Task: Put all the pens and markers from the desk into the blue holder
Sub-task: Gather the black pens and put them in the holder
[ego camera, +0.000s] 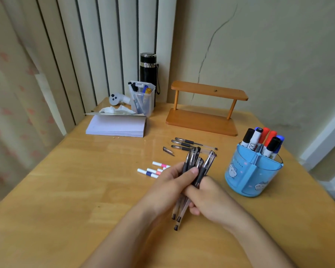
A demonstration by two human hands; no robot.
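Note:
Both hands grip one bundle of black gel pens (196, 163) above the middle of the desk. My left hand (170, 182) wraps the bundle from the left, and my right hand (211, 198) clasps its lower part. The blue holder (248, 176) stands to the right, with several whiteboard markers (263, 140) upright in its back compartment. Three more gel pens (186, 145) and a loose pen cap (168, 151) lie on the desk beyond my hands. Several small white markers (153, 171) with pink and blue bands lie just left of the bundle, partly hidden by my left hand.
A wooden two-level shelf (205, 107) stands at the back against the wall. Left of it are a clear plastic box of pens (143, 99), a black flask (148, 70), a grey controller (116, 99), crumpled tissue (116, 110) and a stack of white paper (116, 127).

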